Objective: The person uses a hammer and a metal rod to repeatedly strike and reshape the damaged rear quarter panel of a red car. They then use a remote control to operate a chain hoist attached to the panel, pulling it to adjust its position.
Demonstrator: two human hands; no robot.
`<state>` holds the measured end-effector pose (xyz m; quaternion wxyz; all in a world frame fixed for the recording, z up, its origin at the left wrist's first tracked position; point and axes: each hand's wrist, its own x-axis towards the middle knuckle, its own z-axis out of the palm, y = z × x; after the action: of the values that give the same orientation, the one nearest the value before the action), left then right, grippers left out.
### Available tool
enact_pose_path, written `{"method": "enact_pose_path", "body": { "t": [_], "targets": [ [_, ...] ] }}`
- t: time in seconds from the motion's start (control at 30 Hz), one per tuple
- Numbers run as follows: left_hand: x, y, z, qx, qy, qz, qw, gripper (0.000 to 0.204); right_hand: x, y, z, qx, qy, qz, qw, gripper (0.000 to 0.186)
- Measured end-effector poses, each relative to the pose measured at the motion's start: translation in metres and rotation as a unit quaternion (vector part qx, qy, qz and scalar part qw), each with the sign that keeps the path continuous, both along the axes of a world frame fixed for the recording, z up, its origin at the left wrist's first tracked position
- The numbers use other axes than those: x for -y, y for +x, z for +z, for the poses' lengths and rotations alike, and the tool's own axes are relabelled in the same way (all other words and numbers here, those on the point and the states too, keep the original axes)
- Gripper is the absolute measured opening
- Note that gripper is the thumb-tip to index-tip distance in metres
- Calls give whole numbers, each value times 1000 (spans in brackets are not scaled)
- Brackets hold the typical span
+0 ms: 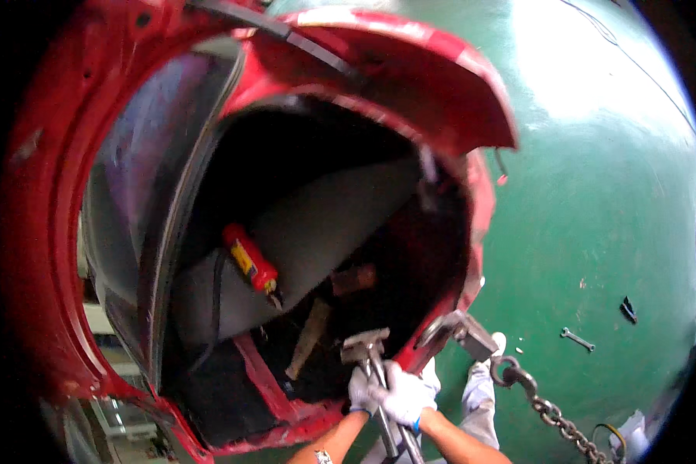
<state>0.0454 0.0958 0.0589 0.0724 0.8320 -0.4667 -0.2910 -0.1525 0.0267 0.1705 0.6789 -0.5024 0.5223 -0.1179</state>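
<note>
Both of my hands wear white gloves and are close together at the rear edge of a red car's open trunk. My left hand (359, 391) is closed round the handle of a metal hammer (366, 346), just under its head. Against it, my right hand (400, 396) is closed too, round the same bundle of shafts. Two metal shafts run down below the gloves; a second metal bar (411, 446) lies beside the hammer handle. Which fingers wrap which shaft is partly hidden. Right of my hands, a metal clamp (472, 336) grips the car's bent edge.
Inside the trunk lie a red-and-yellow corded power tool (251, 259), a wooden handle (309, 339) and a reddish block (353, 280). From the clamp, a hook (514, 374) and chain (561, 421) stretch down right. A wrench (578, 339) and black object (629, 310) lie on the green floor.
</note>
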Motion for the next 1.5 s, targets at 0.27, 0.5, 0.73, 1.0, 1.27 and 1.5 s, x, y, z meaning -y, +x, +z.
{"method": "enact_pose_path", "body": {
  "t": [0.27, 0.5, 0.73, 1.0, 1.27, 1.5],
  "targets": [
    [40, 59, 12, -374, 182, 200, 887, 16, 11, 77, -41, -50, 27, -141, 988, 60],
    [90, 135, -51, -151, 175, -163, 959, 43, 63, 139, -154, -50, 16, -433, 900, 37],
    [70, 164, -73, 18, 135, -136, 981, 47, 79, 143, -208, -244, -61, -487, 836, 47],
    [33, 144, 203, -427, -146, -54, 891, 20, 63, 156, -199, -321, 47, -347, 880, 55],
    [33, 132, 266, -575, -190, -191, 773, 26, -4, 142, -60, -80, -76, -190, 976, 56],
    [-14, 39, 263, -706, -117, -142, 684, 37, -123, 76, -56, -62, -13, -206, 977, 39]
  ]
}}
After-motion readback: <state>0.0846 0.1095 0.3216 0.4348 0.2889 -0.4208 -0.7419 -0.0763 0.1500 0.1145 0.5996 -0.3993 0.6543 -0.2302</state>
